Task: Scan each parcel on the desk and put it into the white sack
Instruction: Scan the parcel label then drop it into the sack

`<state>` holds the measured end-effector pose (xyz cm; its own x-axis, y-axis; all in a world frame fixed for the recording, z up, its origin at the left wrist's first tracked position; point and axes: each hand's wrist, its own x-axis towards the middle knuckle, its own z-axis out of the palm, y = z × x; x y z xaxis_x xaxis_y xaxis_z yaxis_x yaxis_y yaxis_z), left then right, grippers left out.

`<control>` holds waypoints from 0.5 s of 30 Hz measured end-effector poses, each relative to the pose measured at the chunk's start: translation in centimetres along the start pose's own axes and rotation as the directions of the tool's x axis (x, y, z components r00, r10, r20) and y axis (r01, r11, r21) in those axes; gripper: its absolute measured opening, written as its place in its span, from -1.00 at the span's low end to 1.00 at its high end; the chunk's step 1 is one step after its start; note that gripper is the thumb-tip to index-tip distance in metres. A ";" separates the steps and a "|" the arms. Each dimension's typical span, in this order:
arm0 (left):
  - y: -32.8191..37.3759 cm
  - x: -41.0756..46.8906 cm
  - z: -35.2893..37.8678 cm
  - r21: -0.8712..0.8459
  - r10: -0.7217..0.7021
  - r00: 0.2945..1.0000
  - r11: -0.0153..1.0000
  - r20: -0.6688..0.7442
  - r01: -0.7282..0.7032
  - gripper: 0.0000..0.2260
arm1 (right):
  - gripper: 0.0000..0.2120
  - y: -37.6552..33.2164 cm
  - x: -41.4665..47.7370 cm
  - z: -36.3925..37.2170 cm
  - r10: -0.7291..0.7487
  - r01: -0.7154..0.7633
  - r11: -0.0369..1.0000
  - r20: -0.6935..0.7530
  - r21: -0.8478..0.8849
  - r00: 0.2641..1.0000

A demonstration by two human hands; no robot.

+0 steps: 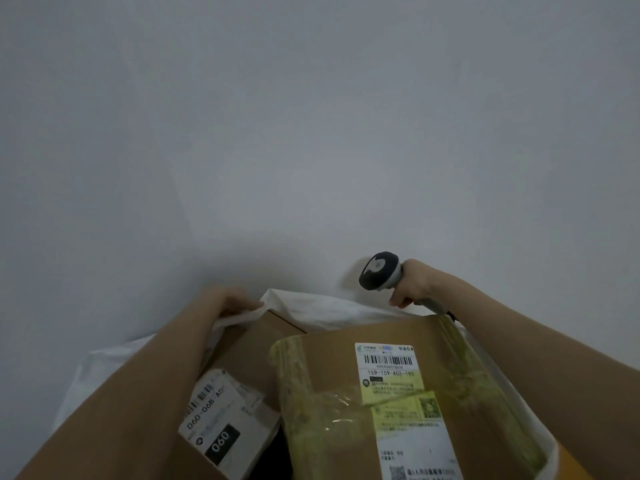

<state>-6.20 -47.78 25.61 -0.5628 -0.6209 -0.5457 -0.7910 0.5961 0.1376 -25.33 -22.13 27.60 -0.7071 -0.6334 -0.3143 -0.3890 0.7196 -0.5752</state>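
A: Two parcels sit nearest the camera. The large taped parcel (398, 410) is near right, label up, barcode legible. The smaller parcel (242, 362) lies to its left, partly under the left forearm. Both lie within the mouth of the white sack (329, 308).

B: Hands?

A: Farther out. The left hand (235, 299) is at the sack's far-left rim, fingers curled over the fabric, holding the mouth open. The right hand (412, 282) is at the far-right rim, fingers wrapped round the handle of the scanner (379, 270). The scanner head faces the wall (311, 116), not a label.

B: Step?

A: Judged: bagging, with the large parcel in or nearly in. Scanned or not, cannot tell.

B: Next?

A: Probably let go of the rim and go to the desk, which is out of view. Then pick up another parcel, find its barcode and aim the scanner squarely.
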 end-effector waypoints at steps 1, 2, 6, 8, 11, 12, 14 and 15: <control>0.0 0.1 0.0 0.026 -0.018 1.000 1.000 0.016 0.018 -0.48 | -0.80 -0.1 0.1 0.1 -0.003 0.003 1.000 -0.002 0.009 1.000; 0.0 0.1 0.0 0.019 -0.032 0.999 0.999 0.029 0.032 -0.45 | -0.80 -0.1 0.2 0.1 -0.006 0.006 1.000 -0.004 0.017 1.000; -0.6 0.7 0.9 -0.039 -0.017 1.000 0.999 -0.002 0.016 -0.36 | -0.81 -0.4 0.5 0.3 -0.024 0.024 0.998 -0.001 0.050 1.000; -1.0 0.7 1.2 -0.052 0.008 1.000 0.999 -0.016 -0.009 -0.39 | -0.81 -0.4 0.7 0.1 -0.025 0.027 0.998 -0.023 0.065 0.999; -1.3 0.4 0.7 -0.007 0.043 0.986 0.999 -0.159 -0.044 -0.53 | -0.82 -0.2 0.7 -0.3 -0.014 0.018 0.997 -0.052 0.074 0.999; -1.3 0.5 0.1 -0.070 0.066 0.957 0.994 -0.281 -0.089 -0.61 | -0.82 0.0 0.6 -0.4 -0.011 0.016 0.997 -0.061 0.079 0.998; -0.7 -0.3 -2.0 -0.251 0.036 0.825 0.944 -0.564 -0.212 -0.76 | -0.82 -0.1 0.2 -0.9 -0.015 0.024 0.995 -0.089 0.094 0.996; -0.3 -0.9 -3.3 -0.288 -0.003 0.738 0.922 -0.675 -0.260 -0.84 | -0.83 -0.1 0.0 -1.3 -0.021 0.032 0.994 -0.102 0.106 0.995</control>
<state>-6.22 -49.10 28.78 -0.5746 -0.8037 0.1549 -0.6521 0.5639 0.5068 -26.05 -21.84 28.69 -0.7550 -0.6163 -0.2237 -0.3464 0.6647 -0.6620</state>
